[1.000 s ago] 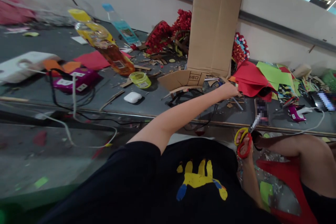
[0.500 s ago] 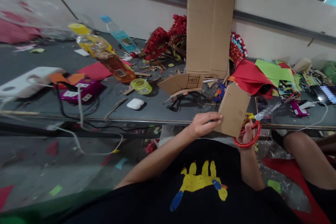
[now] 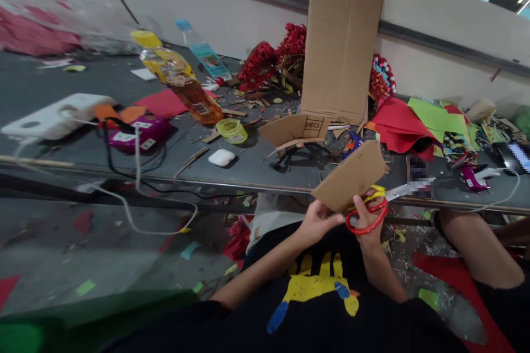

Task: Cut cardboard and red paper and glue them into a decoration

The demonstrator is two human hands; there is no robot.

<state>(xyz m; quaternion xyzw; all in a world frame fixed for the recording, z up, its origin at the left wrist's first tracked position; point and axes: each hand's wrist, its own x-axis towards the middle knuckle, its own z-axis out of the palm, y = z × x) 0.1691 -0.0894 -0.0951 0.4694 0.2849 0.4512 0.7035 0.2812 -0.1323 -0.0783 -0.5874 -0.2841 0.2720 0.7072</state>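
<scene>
A small flat piece of cardboard (image 3: 351, 175) is held tilted just over the table's front edge. My left hand (image 3: 318, 224) is closed on its lower left end, with the thumb pointing right. Scissors with red and yellow handles (image 3: 367, 222) are in my right hand (image 3: 370, 231), their blades pointing right, away from the cardboard. The fingers of my right hand are partly hidden behind the cardboard and the handles. Behind the piece, a bent cardboard strip with printing (image 3: 296, 131) lies on the table.
A tall cardboard sheet (image 3: 343, 38) leans on the wall. Two bottles, a yellow-green tub (image 3: 232, 130), a white case (image 3: 221, 158), a power strip (image 3: 58, 116) and cables are left. Red and green paper (image 3: 403, 124) lies right. A person's leg (image 3: 476, 248) is at right.
The cardboard piece has turned from upright to a slant. My left hand has moved down along it. The scissors have shifted left, and their blades now show clearly.
</scene>
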